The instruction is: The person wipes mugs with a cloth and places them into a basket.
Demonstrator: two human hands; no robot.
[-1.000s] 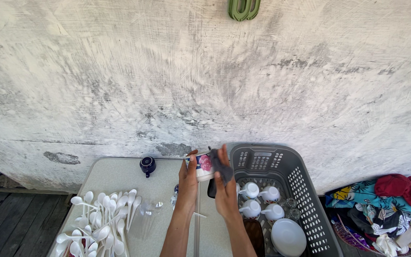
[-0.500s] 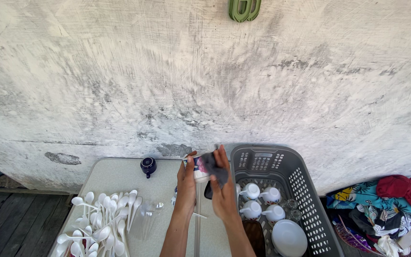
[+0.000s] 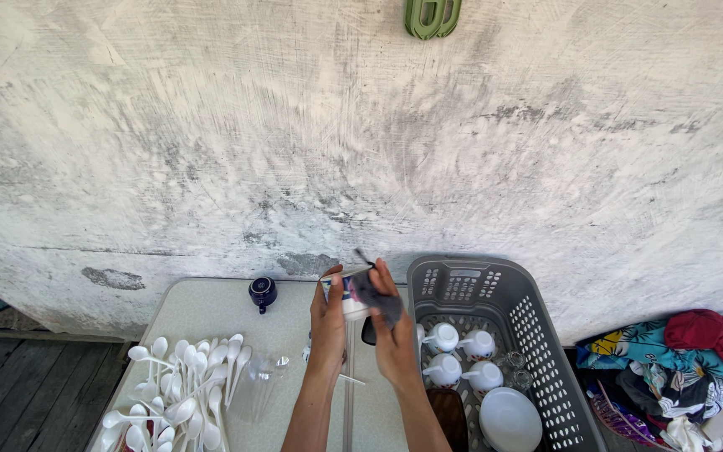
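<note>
My left hand (image 3: 328, 322) grips a white cup (image 3: 346, 295) with a coloured pattern, raised above the grey folding table (image 3: 202, 311). A dark grey cloth (image 3: 374, 293) is pressed against the cup's side by my right hand (image 3: 395, 335). Both forearms reach up from the bottom edge. Just right of my hands stands a grey plastic basket (image 3: 537, 335), and inside it are several white cups (image 3: 462, 356) and a white plate (image 3: 510, 418).
A heap of white plastic spoons (image 3: 179, 389) lies on the table's left part. A small dark blue cup (image 3: 262, 293) stands near the wall, with clear glasses (image 3: 265, 368) in front. Colourful clothes (image 3: 679, 368) are piled at right. A rough white wall (image 3: 361, 142) rises behind.
The cloth in my right hand has shifted over the cup's side and the cup has turned slightly. Both hands stay in about the same place.
</note>
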